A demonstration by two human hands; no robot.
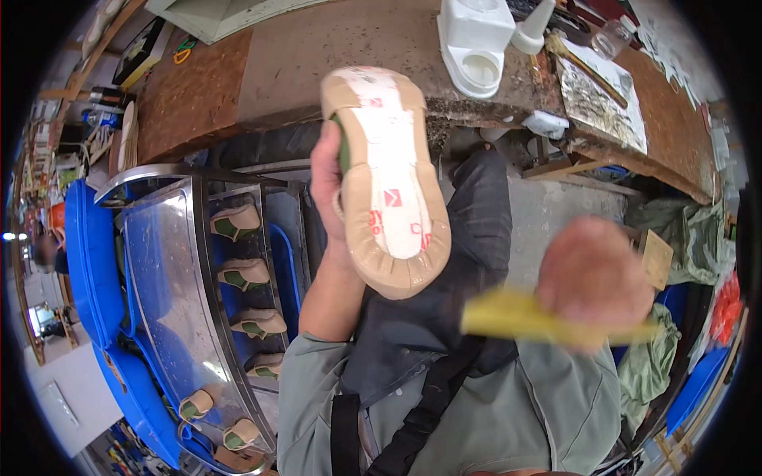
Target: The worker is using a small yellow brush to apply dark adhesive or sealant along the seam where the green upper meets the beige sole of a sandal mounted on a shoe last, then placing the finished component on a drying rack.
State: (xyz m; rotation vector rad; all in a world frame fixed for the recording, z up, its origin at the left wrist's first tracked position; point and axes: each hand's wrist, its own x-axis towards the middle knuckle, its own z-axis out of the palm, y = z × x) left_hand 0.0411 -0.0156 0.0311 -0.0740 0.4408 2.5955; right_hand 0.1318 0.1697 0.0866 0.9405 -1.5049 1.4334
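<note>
My left hand (324, 178) is closed round the side of a beige shoe upper (397, 274), which is held up with its underside facing me. A white insole board (387, 166) with red print runs down its middle, and the beige edge is folded in pleats around the toe. A strip of green shows by my fingers. To the right, my right hand (595, 278) is smeared by motion and closed on a yellow-handled brush (508, 313). The brush's tip looks dark and blurred, apart from the shoe.
A metal rack (171, 262) at left carries several beige-green shoes (242, 274). Blue bins (94, 254) stand beside it. Across the far side runs a worn workbench (286, 59) with a white dispenser (476, 47), a clear bottle (613, 38) and a stained paper sheet (603, 99).
</note>
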